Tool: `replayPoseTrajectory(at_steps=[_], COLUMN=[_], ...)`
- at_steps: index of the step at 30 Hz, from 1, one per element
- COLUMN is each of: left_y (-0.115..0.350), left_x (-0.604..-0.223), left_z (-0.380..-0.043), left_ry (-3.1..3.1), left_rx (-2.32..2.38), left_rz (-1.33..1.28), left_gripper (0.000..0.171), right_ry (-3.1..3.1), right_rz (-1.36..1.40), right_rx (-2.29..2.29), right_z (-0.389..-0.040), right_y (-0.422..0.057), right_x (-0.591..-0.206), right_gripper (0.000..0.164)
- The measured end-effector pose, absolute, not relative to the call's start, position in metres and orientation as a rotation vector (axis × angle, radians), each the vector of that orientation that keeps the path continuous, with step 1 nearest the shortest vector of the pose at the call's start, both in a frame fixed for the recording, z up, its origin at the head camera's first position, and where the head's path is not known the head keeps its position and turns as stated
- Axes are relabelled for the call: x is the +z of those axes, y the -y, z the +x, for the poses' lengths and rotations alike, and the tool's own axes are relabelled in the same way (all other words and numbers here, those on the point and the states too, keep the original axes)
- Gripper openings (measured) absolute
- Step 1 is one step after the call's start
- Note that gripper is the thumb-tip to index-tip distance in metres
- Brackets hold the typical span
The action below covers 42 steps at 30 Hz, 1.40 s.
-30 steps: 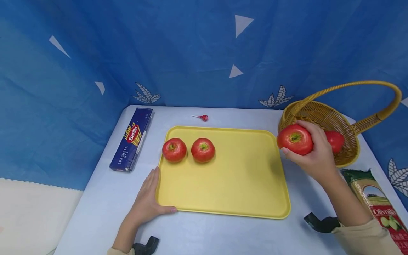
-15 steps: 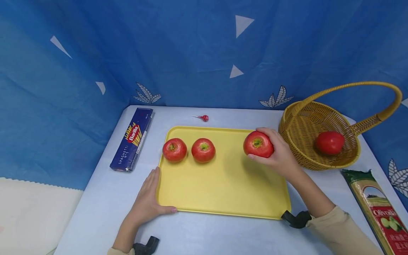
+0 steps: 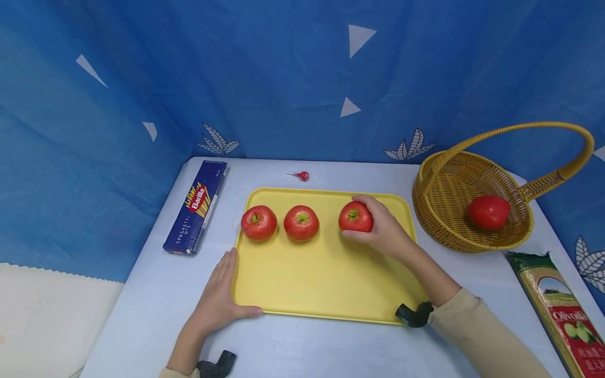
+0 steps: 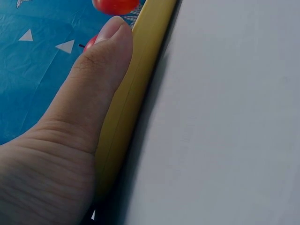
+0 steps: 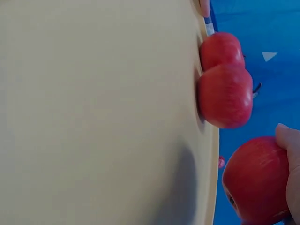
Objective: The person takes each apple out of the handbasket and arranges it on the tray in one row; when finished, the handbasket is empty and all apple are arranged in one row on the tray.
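Observation:
My right hand (image 3: 386,231) grips a red apple (image 3: 354,219) over the right half of the yellow tray (image 3: 321,278). In the right wrist view, the held apple (image 5: 258,180) hangs a little above the tray, casting a shadow. Two more red apples, a left one (image 3: 258,223) and a middle one (image 3: 301,223), sit side by side on the tray's back left part. My left hand (image 3: 217,294) rests against the tray's front left corner, fingers straight along the left edge. Its thumb (image 4: 89,89) lies along the front rim.
Right of the tray stands a wicker basket (image 3: 444,220) with a tall handle and a red fruit (image 3: 489,212) inside. An Olivoilà packet (image 3: 557,310) lies in front of it. Left lies a Barilla spaghetti box (image 3: 196,207); behind the tray, a red lollipop (image 3: 302,176).
My right hand has carried the apple leftward from beside the basket to over the tray, and lower. The left hand has stayed at the tray's corner.

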<state>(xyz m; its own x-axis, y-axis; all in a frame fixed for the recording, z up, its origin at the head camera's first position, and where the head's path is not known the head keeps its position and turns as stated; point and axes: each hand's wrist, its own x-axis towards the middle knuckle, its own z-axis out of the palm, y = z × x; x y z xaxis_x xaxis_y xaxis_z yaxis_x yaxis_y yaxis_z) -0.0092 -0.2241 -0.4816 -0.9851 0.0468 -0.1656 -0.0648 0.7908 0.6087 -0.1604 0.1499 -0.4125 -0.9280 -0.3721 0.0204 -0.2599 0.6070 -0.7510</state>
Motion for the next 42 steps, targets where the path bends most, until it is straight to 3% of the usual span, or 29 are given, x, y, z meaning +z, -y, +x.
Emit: replayPoseTrajectory(at_steps=[19,28,42], left_y=[0.224,0.224,0.224], left_x=[-0.481,-0.479,-0.482], left_z=[-0.010,-0.010,-0.009], left_ry=[-2.824,-2.813,-2.792], left_rx=[0.950,0.950,0.959], left_rz=[-0.003,-0.004,-0.039], left_gripper=[0.152,0.152,0.153], right_ry=[-2.534,-2.508,-2.510], right_rz=[-0.454,-0.382,-0.424], right_rx=[-1.225,-1.126,-1.081], right_z=[-0.163,-0.163,-0.163], right_y=[-0.129,-0.137,-0.140], right_x=[-0.430,-0.432,-0.433], right_gripper=[0.082,0.096,0.099])
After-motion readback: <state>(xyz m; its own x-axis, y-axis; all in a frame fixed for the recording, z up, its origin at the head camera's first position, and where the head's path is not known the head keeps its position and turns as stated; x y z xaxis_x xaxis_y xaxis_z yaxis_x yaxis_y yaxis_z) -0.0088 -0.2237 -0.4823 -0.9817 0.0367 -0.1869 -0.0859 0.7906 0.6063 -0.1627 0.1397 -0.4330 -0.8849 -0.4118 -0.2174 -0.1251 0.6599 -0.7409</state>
